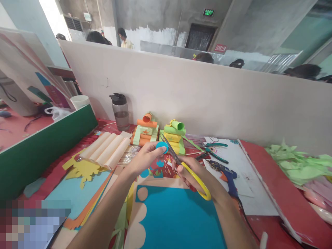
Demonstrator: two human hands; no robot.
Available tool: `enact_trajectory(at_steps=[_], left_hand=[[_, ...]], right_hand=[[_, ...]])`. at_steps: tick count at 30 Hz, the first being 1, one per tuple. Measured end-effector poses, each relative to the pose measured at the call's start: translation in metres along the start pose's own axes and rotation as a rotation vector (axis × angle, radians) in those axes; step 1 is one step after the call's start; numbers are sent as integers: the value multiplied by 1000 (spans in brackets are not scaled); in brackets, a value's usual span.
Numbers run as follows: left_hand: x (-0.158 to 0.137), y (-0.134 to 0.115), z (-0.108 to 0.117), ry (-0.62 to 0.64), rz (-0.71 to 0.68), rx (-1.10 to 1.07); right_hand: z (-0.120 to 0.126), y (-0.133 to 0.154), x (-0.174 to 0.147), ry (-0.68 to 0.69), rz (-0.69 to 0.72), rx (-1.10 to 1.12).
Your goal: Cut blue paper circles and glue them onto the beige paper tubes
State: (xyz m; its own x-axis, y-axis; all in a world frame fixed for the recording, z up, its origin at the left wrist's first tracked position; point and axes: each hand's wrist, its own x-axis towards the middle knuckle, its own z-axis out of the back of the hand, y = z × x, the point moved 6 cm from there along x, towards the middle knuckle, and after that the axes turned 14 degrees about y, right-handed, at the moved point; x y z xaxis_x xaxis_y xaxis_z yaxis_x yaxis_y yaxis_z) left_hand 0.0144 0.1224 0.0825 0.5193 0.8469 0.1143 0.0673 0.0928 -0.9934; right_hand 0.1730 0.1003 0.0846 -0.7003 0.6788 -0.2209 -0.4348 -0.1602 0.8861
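Observation:
My left hand [146, 157] pinches a small blue paper circle [160, 146] between thumb and fingers. Yellow-handled scissors [203, 188] are gripped in my right hand [193, 168], their blades parted and pointing up and left, close to the circle's right edge. Below both hands lies a large blue paper sheet [181, 218] with round bites cut from its left edge. Peach paper [137, 211] shows through those cutouts. More small blue paper pieces [144, 173] lie under my left hand.
Behind stand an orange paper-roll model [145, 131] and a green-yellow one [174, 136], with a water bottle [120, 112]. Peach paper rolls [105, 148] and colored sheets [75, 193] lie left. Pliers [218, 152], a blue glue gun [228, 176] and green paper scraps [298, 160] lie right.

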Motion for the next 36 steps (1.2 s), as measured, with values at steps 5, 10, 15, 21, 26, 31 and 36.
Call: enact_trajectory(at_steps=[5, 10, 15, 21, 26, 31, 36], left_hand=[[0, 1, 0, 11, 0, -8], [-1, 1, 0, 26, 5, -17], [-1, 5, 0, 35, 28, -33], [-2, 9, 2, 30, 58, -34], [-3, 9, 2, 32, 87, -45], [-2, 9, 1, 47, 80, -64], [-2, 10, 15, -23, 34, -115]], right_hand=[[-1, -1, 0, 15, -13, 15], [0, 3, -2, -1, -16, 15], [2, 5, -3, 10, 6, 3], [3, 3, -4, 18, -12, 16], [1, -3, -3, 38, -91, 4], [8, -7, -5, -88, -108, -32], [22, -6, -18, -87, -207, -273]])
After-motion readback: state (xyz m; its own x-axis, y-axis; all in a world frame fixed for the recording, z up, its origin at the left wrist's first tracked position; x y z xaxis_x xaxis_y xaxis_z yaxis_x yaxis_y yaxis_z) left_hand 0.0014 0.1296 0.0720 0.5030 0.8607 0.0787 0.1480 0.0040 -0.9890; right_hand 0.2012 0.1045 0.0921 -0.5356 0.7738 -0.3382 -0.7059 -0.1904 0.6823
